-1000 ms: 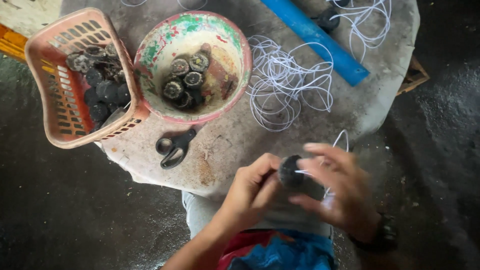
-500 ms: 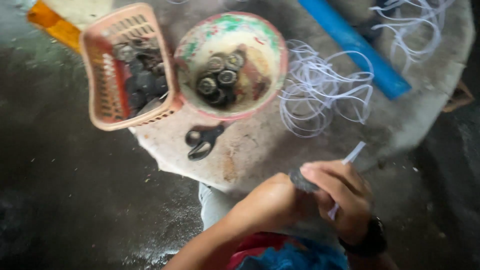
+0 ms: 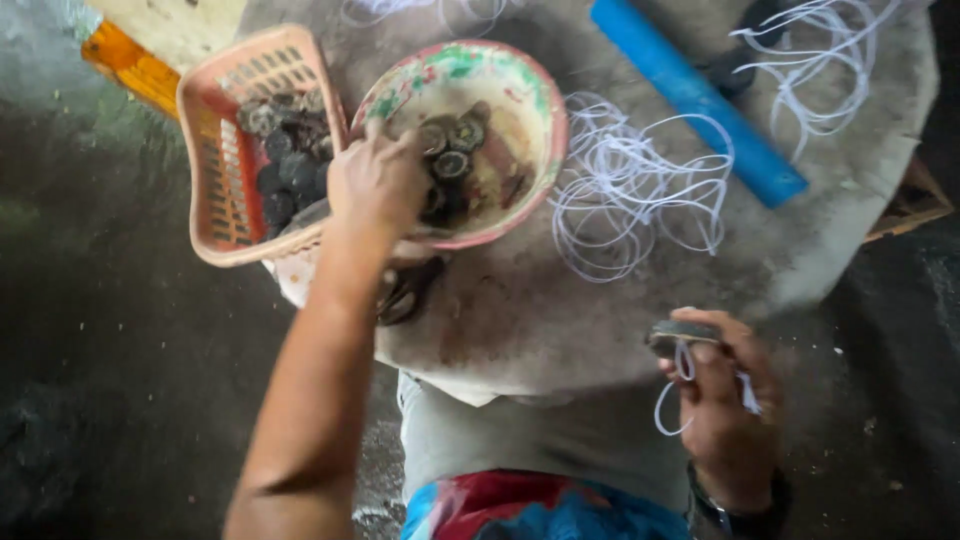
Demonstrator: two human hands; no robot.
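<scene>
Gripping a small dark round piece (image 3: 682,333) with a loop of thin white cord (image 3: 672,400) hanging from it, the right hand (image 3: 725,400) has its fingers pressed shut around the piece, well below and right of the round painted bowl (image 3: 530,95). That bowl sits on the grey stone tabletop (image 3: 560,320). Reaching into the bowl, the left hand (image 3: 378,180) has its fingers curled down over the dark round discs (image 3: 450,150) there; whether it pinches one is unclear through the blur. Left of the bowl, touching it, stands an orange plastic basket (image 3: 215,170) of more dark pieces. Right of the bowl lie tangled white cord loops (image 3: 640,200) and a blue tube (image 3: 700,100). Black scissors (image 3: 405,295) lie just below the bowl.
</scene>
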